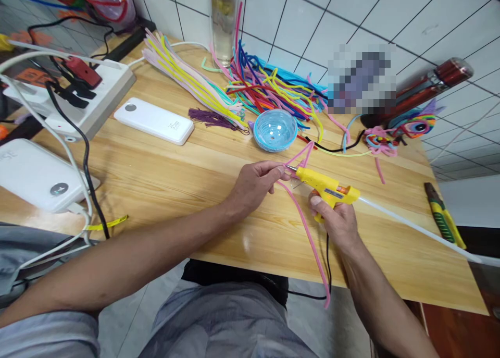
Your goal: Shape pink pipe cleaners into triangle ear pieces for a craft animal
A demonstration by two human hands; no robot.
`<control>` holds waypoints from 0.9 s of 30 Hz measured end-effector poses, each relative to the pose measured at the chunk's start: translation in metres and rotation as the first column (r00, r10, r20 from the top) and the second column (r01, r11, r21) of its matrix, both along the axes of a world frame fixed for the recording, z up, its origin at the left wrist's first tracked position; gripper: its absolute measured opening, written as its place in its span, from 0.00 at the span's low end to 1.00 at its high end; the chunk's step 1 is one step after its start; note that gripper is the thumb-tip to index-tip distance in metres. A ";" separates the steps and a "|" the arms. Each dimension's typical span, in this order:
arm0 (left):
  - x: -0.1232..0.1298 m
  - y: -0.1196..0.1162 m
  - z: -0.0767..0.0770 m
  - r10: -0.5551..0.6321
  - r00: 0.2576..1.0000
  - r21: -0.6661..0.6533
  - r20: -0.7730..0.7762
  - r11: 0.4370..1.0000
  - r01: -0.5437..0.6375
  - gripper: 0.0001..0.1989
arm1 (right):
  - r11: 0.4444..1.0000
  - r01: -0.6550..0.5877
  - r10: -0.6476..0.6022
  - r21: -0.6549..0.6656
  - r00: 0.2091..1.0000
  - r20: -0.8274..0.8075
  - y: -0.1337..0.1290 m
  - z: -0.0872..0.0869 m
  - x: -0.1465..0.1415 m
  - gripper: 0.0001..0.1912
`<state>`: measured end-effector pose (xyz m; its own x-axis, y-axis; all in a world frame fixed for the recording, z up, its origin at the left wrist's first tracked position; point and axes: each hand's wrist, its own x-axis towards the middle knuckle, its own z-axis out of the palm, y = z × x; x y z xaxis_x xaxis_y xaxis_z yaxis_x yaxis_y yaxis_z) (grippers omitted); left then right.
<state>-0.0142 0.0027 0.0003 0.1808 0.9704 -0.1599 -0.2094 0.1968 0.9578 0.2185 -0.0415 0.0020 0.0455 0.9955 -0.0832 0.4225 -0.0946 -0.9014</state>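
Note:
My right hand (335,216) is wrapped round the grip of a yellow hot glue gun (318,182), with a long pale glue stick (406,223) trailing from its back end. The gun's metal nozzle points left, close to the fingertips of my left hand (260,183). Those fingers pinch a bent pink pipe cleaner (300,207); one length hangs down past the table's front edge, and another part forms an angular loop above the nozzle. Whether the nozzle touches the pipe cleaner I cannot tell. Just beyond my hands stands a blue bowl (275,130).
Bundled pipe cleaners (191,79) and a loose multicoloured heap (269,87) lie at the back. Left are a white power bank (154,120), another (42,175) and a power strip (97,97) with cables. Pliers (443,214) lie right, near a dark red flask (425,89) and a colourful pipe-cleaner figure (416,126).

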 end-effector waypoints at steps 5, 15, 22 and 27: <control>0.000 0.000 0.001 0.004 1.000 -0.005 -0.008 1.000 -0.004 0.14 | 1.000 0.010 -0.010 0.004 1.000 -0.027 0.000 0.003 -0.003 0.17; 0.000 0.001 -0.001 0.019 1.000 -0.008 -0.008 1.000 -0.019 0.14 | 0.998 -0.018 0.032 0.068 0.979 -0.201 -0.001 0.001 -0.004 0.14; 0.000 0.001 -0.001 0.019 1.000 -0.006 -0.017 1.000 -0.019 0.14 | 0.997 -0.041 0.056 0.064 0.967 -0.249 -0.001 0.000 -0.003 0.13; -0.001 0.001 0.000 0.012 1.000 0.004 -0.029 1.000 -0.012 0.15 | 0.998 -0.039 0.045 0.040 0.987 -0.156 0.000 -0.005 0.002 0.14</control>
